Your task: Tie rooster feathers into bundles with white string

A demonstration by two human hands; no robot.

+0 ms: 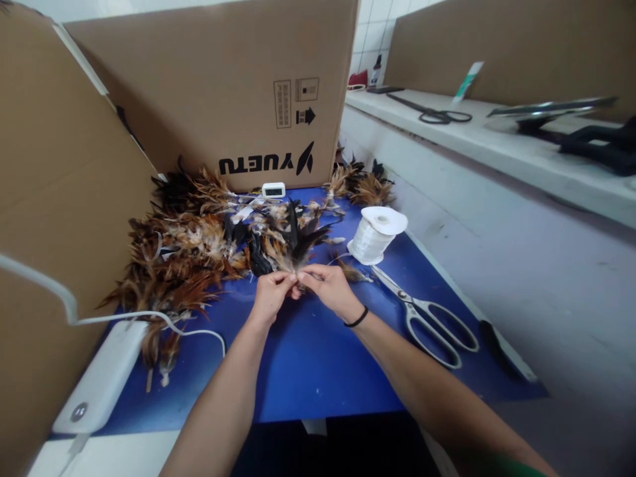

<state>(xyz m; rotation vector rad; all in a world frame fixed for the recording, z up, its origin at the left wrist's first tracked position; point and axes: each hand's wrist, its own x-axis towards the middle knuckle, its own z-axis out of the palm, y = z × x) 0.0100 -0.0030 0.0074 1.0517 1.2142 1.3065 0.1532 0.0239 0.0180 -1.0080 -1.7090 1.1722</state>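
A small bunch of dark feathers (303,242) stands upright between my two hands, its base pinched in the fingertips. My left hand (275,291) closes on it from the left, and my right hand (330,286), with a black band at the wrist, from the right; the fingertips nearly meet. Behind them spreads a big pile of brown, black and white feathers (183,238). To the right stands a spool of white thread or ribbon (376,235). White-handled scissors (422,318) lie on the blue table surface (318,371), near my right forearm.
Cardboard walls (213,86) enclose the left and back. A white power bank (102,377) with a cable lies at left, and a small digital display (273,191) at the back. More feather bunches (372,187) lie back right. A ledge (477,126) holds dark scissors (437,114).
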